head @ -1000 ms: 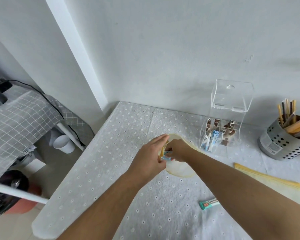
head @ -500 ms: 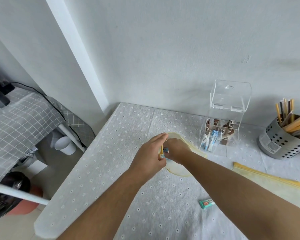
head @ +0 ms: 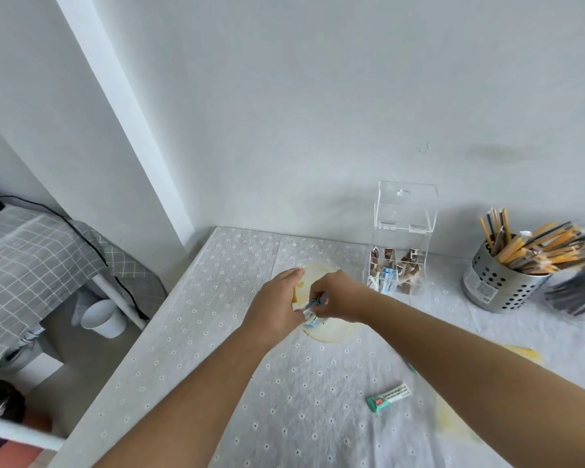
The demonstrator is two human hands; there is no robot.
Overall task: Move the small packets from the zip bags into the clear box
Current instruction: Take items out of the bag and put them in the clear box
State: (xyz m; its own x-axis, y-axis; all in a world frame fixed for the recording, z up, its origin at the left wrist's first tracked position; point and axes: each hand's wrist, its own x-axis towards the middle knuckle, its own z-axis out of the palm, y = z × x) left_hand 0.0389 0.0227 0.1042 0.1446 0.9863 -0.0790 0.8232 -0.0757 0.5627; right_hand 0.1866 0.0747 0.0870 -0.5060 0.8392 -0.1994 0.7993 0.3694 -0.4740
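White walls meet in a corner behind a tabletop [head: 217, 332] draped in pale cloth dotted with small flowers, where a person works with both bare arms stretched forward. At the centre lies a yellowish zip bag [head: 331, 332], its mouth lifted off the cloth. The left hand [head: 277, 309] holds the bag's rim, fingers lying almost straight along it, while the right hand [head: 341, 295] has its fingers curled tight on blue-and-white small packets [head: 313, 319] at the bag's mouth, between the two hands. Just beyond the right hand, against the wall, stands the clear box [head: 402, 214] with its lid raised; brown and blue-white packets already sit in its lower compartments. A green packet [head: 389, 396] lies alone on the cloth nearer the person, under the right forearm's line. A blurred second zip bag [head: 453, 420] shows at the right. A perforated metal holder [head: 497, 288] full of stick sachets stands farther right. A white cup [head: 102, 318] sits on the floor at the left.
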